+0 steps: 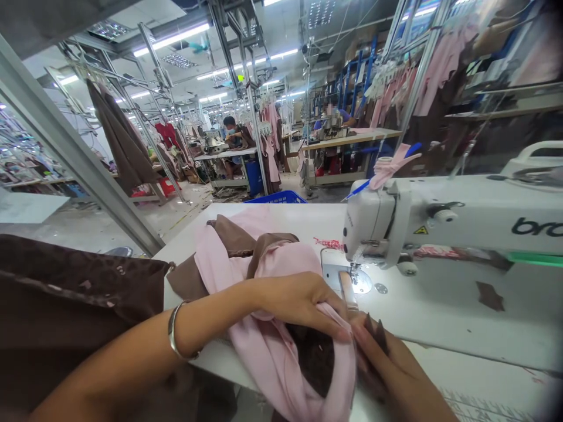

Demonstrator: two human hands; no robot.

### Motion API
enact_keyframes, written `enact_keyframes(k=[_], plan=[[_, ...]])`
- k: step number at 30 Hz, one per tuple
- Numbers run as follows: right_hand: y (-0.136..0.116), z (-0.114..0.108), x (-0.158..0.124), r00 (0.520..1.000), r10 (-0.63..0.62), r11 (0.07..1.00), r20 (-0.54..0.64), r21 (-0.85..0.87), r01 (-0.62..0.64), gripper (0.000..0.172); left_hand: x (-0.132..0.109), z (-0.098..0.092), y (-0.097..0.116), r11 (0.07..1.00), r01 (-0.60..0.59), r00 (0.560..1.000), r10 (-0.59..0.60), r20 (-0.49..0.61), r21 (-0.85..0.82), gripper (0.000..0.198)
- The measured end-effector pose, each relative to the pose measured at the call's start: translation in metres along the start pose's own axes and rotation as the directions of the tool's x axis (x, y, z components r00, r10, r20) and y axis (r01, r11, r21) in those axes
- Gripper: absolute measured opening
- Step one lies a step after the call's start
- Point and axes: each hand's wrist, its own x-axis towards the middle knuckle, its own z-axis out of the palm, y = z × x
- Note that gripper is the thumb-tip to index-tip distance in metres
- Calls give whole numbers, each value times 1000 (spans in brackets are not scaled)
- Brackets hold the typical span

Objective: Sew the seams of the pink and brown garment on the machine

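A pink and brown garment [264, 264] lies bunched on the white sewing table [440, 316], just left of the needle. My left hand [299, 302], with a silver bracelet on the wrist, grips a pink fold of it near the presser foot [355, 275]. My right hand [391, 363] comes from below and pinches the brown edge of the same garment, touching my left fingertips. The white sewing machine [461, 217] stands at the right, its lamp lighting the needle plate.
A brown fabric pile [74, 305] lies at the left. A blue crate [277, 199] sits beyond the table's far edge. Garments hang from overhead rails. Other people sit at sewing stations [229, 138] in the background. A brown scrap [490, 296] lies under the machine arm.
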Motion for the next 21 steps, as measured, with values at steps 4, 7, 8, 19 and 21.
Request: enact_keyframes(k=[4,7,8,19,21], plan=[[5,5,-1,975,208,942,84,252,-223,54,-1,3,-4,992,-129,989,128,-68,-1,32],[5,10,-1,956,245,893,163,347,-288,56,-1,4,-3,994,-105,990,102,-96,-28,35],[4,10,-1,951,255,886,175,351,-303,58,-1,4,-2,994,-90,992,85,-91,-61,36],[9,-76,24,959,-237,707,153,-650,278,28,53,16,-21,930,312,925,-250,-287,194,23],[13,-91,29,901,-302,554,313,-712,432,20,69,16,-29,926,305,931,-240,-276,224,18]])
